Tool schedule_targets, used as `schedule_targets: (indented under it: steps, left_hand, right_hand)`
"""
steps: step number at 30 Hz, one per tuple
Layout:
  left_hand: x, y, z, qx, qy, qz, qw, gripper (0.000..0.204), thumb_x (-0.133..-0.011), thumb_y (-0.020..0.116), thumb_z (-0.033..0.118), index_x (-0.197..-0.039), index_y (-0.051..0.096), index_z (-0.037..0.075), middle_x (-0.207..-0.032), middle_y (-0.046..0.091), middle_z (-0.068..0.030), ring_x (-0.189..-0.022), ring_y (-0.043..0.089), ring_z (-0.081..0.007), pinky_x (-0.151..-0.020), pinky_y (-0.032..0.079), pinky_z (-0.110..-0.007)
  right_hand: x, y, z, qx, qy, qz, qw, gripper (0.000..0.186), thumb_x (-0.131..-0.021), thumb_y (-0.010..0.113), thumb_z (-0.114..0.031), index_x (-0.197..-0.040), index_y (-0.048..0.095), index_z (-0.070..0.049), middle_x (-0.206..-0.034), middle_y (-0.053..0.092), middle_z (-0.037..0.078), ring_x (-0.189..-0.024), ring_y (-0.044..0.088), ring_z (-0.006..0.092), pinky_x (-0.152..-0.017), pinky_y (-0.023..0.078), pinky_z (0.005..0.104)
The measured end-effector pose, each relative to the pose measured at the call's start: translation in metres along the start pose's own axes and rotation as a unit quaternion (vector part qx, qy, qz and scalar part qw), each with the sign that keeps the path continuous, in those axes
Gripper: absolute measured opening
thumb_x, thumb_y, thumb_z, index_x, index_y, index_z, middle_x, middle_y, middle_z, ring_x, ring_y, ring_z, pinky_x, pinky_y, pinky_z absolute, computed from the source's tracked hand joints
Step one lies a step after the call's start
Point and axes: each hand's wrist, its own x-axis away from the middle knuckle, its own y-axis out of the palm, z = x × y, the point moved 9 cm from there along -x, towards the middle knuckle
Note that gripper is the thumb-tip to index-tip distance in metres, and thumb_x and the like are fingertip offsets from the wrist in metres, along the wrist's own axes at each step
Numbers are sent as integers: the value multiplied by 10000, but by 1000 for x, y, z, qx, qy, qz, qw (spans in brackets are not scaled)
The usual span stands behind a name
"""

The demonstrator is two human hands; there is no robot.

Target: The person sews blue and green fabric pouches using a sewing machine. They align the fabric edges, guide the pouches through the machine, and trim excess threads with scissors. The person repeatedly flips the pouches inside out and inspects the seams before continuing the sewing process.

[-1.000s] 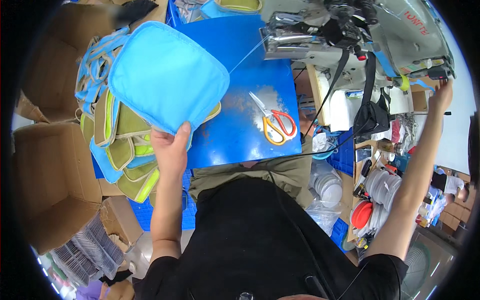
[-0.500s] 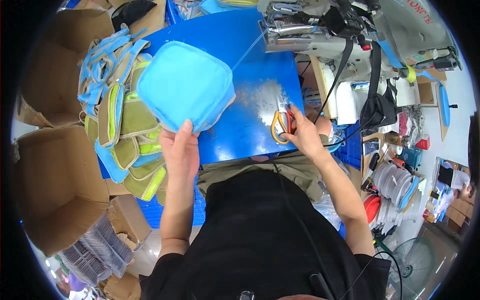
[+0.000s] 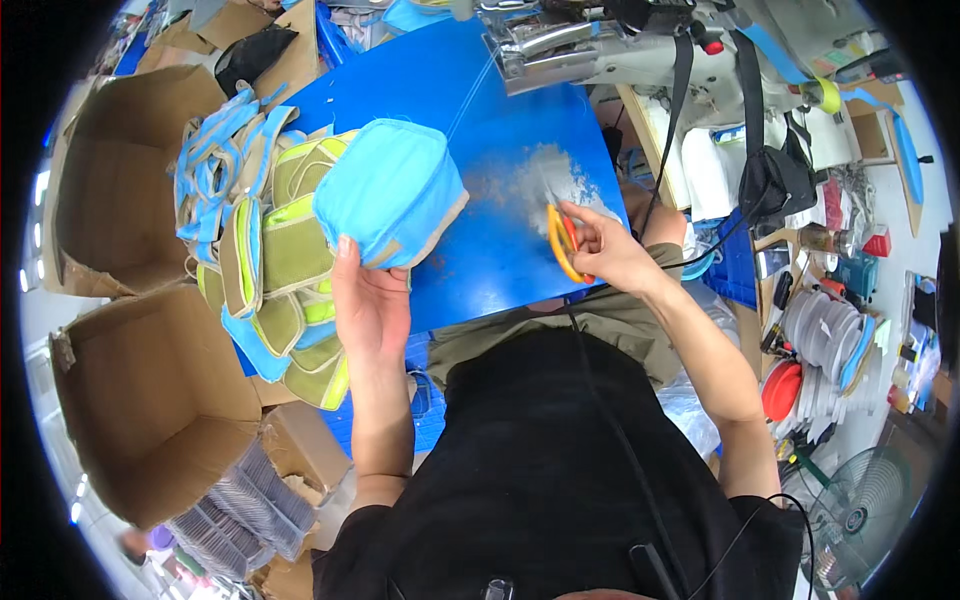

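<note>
My left hand [image 3: 370,305] holds a rounded blue fabric piece [image 3: 385,180] with tan edging at its lower rim, tilted over the blue tabletop [image 3: 480,270]. My right hand [image 3: 610,250] grips scissors [image 3: 556,235] with orange and red handles over a pale, worn patch of the tabletop; their blades are faint. A heap of olive, blue and yellow-green sewn pieces [image 3: 298,255] lies beside my left hand, with tangled blue straps [image 3: 215,165] behind it. A white thread runs from the machine [image 3: 540,50] down toward the blue piece.
Open cardboard boxes [image 3: 150,400] stand at the left, stacked grey sheets [image 3: 235,505] below. At the right are a black pouch [image 3: 780,180] hanging by straps, white spools [image 3: 820,335], a red disc [image 3: 780,390] and a fan [image 3: 855,510]. A black cable crosses near my right hand.
My right hand has come from the machine's far right down to the scissors and now grips them. The blue piece in my left hand has tipped and moved slightly right.
</note>
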Motion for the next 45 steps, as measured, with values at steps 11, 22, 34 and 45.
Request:
schedule_targets:
  steps: [11, 22, 34, 45]
  left_hand:
    - [-3, 11, -2, 83, -23, -29, 996, 442, -1045, 593, 293, -1363, 535, -8, -1346, 645, -166, -1227, 643, -269, -1016, 570, -418]
    - [14, 34, -22, 421, -294, -38, 857, 268, -954, 705, 256, -1036, 693, 1, -1003, 725, -126, -807, 698, -151, -655, 642, -278]
    - [28, 51, -39, 411, -315, -55, 854, 426, -974, 688, 337, -1206, 628, -15, -1137, 686, -156, -977, 669, -217, -743, 653, -307]
    - [108, 122, 34, -612, 428, -233, 623, 534, -730, 853, 70, -1219, 640, 54, -1210, 655, -178, -1081, 650, -345, -909, 533, -445]
  right_hand:
    - [21, 30, -143, 170, -222, 92, 956, 693, -765, 898, -360, -1340, 614, -99, -834, 629, 61, -710, 561, 160, -666, 485, 310]
    - [10, -8, -50, 399, -147, 192, 884, 591, -808, 828, -294, -1275, 560, -51, -947, 673, 134, -887, 676, 353, -774, 544, 441]
    - [50, 45, -188, 197, -492, 260, 807, 606, -703, 851, -134, -1228, 566, -30, -1312, 611, 158, -1192, 593, 366, -979, 492, 445]
    - [46, 53, -198, 198, -454, 246, 833, 429, -649, 651, 85, -1067, 612, -6, -1033, 641, 184, -973, 639, 390, -837, 528, 428]
